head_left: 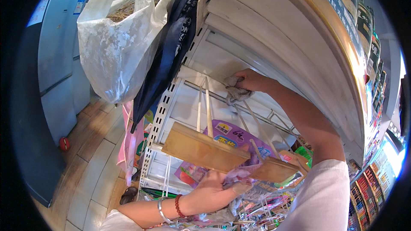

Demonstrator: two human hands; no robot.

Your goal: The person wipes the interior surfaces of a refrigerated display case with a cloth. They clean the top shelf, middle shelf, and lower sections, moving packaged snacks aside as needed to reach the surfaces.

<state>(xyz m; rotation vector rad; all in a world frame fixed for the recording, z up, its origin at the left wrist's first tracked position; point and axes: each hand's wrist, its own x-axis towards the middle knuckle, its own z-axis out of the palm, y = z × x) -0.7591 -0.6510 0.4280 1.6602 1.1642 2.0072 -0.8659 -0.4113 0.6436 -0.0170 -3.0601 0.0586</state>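
Observation:
My right hand (pixel 253 81) is shut on a bunched grey cloth (pixel 239 94), which lies against the white crossbar of a metal display rack (pixel 189 72). Lower down, my left hand (pixel 213 189) grips a pinkish-grey cloth (pixel 240 175) beside a yellowed plastic label holder (pixel 205 147) at the front of the white display hooks (pixel 208 109). Another label holder (pixel 274 170) sits just to the right. Behind the hooks hangs a purple snack package (pixel 231 134) with printed and handwritten markings. Part of the left-hand cloth is hidden by the fingers and the holders.
A translucent plastic bag (pixel 118 48) with dry, straw-like material and a dark folded umbrella (pixel 173 45) hang at the left. A shelf (pixel 289 38) with a golden edge overhangs my right arm. Packaged goods (pixel 266 205) hang below. Refrigerators (pixel 56 48) stand on the wood-look floor (pixel 102 166).

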